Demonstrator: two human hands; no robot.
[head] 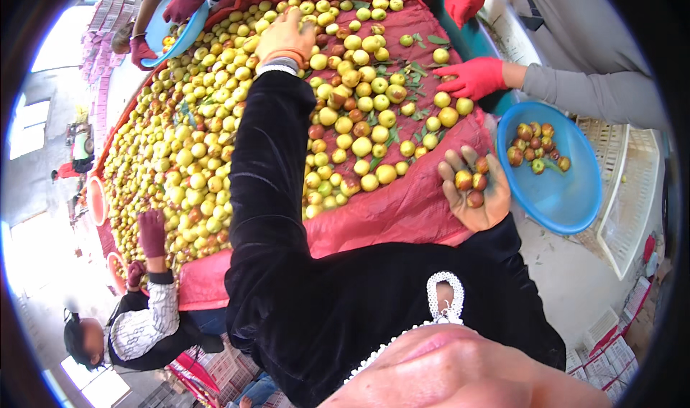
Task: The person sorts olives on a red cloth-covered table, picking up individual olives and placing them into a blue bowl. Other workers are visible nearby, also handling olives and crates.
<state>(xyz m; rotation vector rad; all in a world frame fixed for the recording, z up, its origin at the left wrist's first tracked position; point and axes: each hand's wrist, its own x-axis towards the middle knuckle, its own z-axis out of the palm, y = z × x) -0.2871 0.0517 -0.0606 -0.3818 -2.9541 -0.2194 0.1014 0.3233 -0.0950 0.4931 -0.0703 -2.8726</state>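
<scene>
My left hand (285,37), in an orange glove, reaches palm down onto the far part of a big heap of jujubes (199,149), yellow-green and some red-brown. Its fingertips touch the fruit; whether they grip any is hidden. Palm up near the heap's right edge, my right hand (480,192), in a stained orange glove, holds several reddish-brown jujubes (475,181) with its fingers half curled. Just right of it is a blue plastic basin (566,203) with several reddish jujubes inside. A red sheet (388,208) lies under the heap, with green leaves among the fruit.
Co-workers' red-gloved hands (474,79) work at the right edge. Dark-red gloves (152,233) of others show at left and top left, beside another blue basin (186,36). Orange basins (97,200) line the left edge; white plastic crates (636,192) stand right of my basin.
</scene>
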